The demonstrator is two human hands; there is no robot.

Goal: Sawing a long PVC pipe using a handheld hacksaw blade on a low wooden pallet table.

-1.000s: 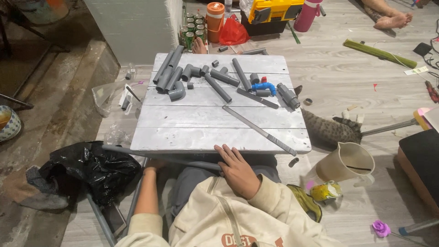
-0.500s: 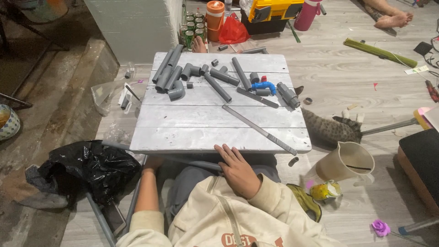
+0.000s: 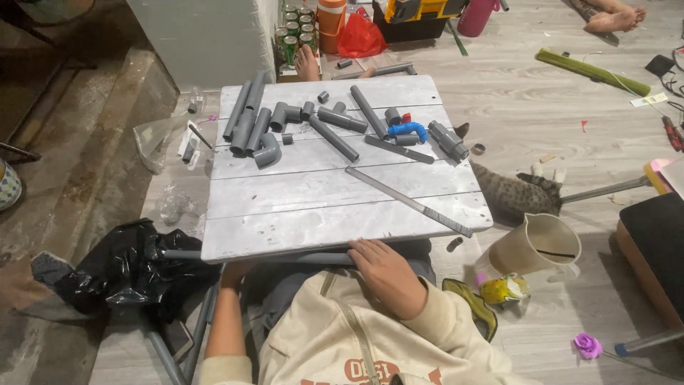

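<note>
A pale grey planked tabletop (image 3: pixel 313 214) is laid with grey pipes (image 3: pixel 246 117) and elbow fittings (image 3: pixel 269 151) along its far half, a blue fitting (image 3: pixel 408 130) among them, while a long flat metal strip (image 3: pixel 407 201) is set diagonally toward its right edge.

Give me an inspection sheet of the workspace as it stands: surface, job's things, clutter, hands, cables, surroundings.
Surface: grey plank table, near half bare.
Job's things: grey pipes and elbow fittings on the far half; one blue fitting; a long flat metal strip lying diagonally.
Clutter: black plastic bag, beige jug, drink cans, purple flower on the floor.
Hands: right hand resting at the table's near edge, holding nothing; left hand mostly hidden under the edge.
Cables: thin cable at far right.
Surroundings: wood-look floor, tabby cat beside the table, another person's bare feet beyond.
</note>
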